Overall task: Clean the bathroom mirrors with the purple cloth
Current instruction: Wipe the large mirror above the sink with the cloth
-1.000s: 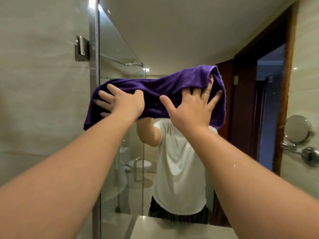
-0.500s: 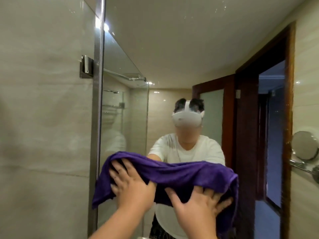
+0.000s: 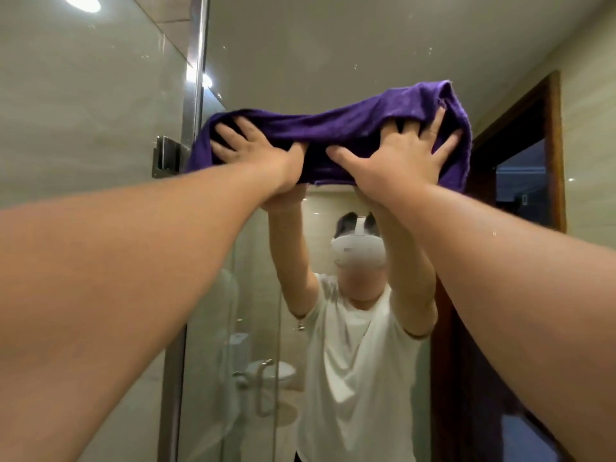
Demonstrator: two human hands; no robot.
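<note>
The purple cloth is bunched into a wide band and pressed flat against the large wall mirror, high up near its top. My left hand pushes on the cloth's left part with fingers spread. On the cloth's right part my right hand presses the same way, fingers splayed. Both arms are stretched up and forward. The mirror reflects a person in a white T-shirt with raised arms.
A metal mirror edge strip with a chrome bracket runs down the left, beside a beige tiled wall. The reflection shows a glass shower screen, a toilet and a dark wooden door frame.
Both hands slid the cloth down the mirror to about chest height, then back up to near the top of the glass. The view tilted upward with them.
</note>
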